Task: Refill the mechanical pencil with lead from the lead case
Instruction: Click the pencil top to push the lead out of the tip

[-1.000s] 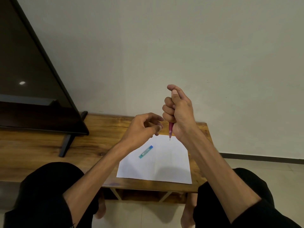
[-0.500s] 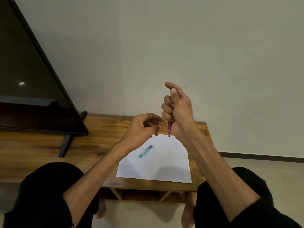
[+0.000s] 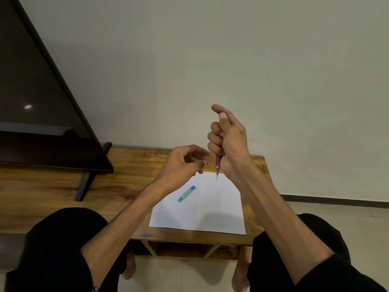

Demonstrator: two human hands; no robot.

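Observation:
My right hand [image 3: 230,140] grips a pink mechanical pencil [image 3: 218,164] upright in its fist, tip pointing down above the paper, thumb raised over the hidden top end. A thin dark point sticks out of the tip. My left hand [image 3: 181,165] hovers just left of the pencil with fingers loosely curled and nothing visible in them. The teal lead case [image 3: 186,194] with a blue cap lies slanted on the white paper [image 3: 210,211], below my left hand.
The paper lies on a low wooden table [image 3: 63,192] against a plain wall. A large dark TV [image 3: 31,102] stands on the table's left part, its foot [image 3: 84,184] reaching toward the front. My knees flank the table's near edge.
My right hand has lifted slightly with the pencil and its thumb has shifted at the top. My left hand and the lead case have stayed where they were.

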